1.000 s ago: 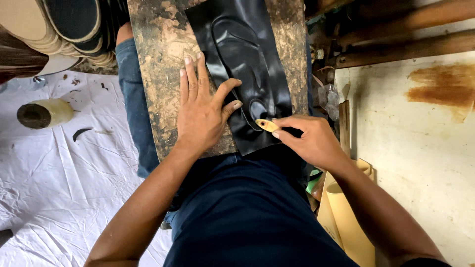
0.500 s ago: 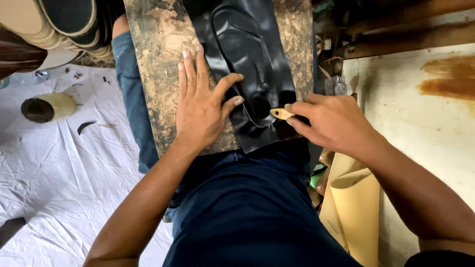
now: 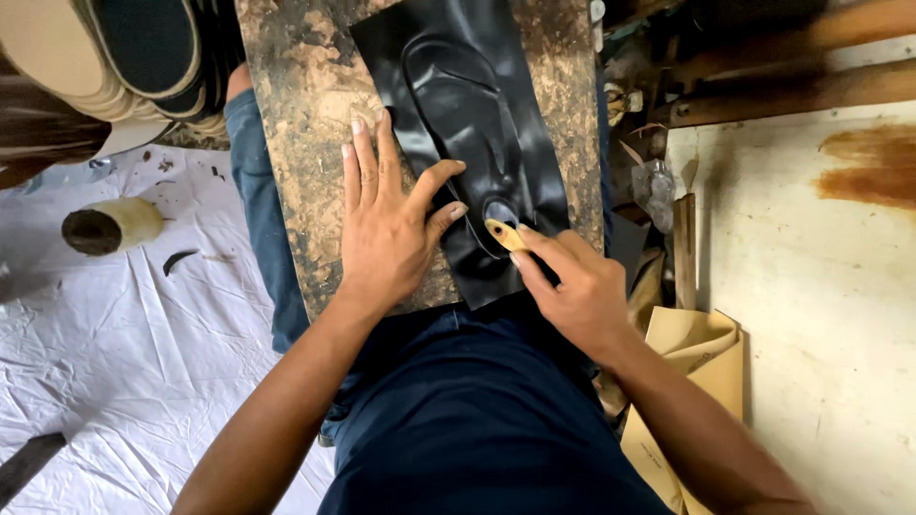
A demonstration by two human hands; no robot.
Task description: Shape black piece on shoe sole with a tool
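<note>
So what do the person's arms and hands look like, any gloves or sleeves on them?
No gloves: the left hand and right hand are both bare, with short unpainted nails and no rings or watch in view. Both forearms are uncovered as far as the picture shows, so no sleeve is visible. No markings can be made out.

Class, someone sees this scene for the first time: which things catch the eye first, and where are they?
A glossy black sheet with a sole shape pressed into it lies on a worn board across the lap. The left hand presses flat beside it; the right hand holds a pale-handled tool at the heel. Stacked soles sit top left.
</note>
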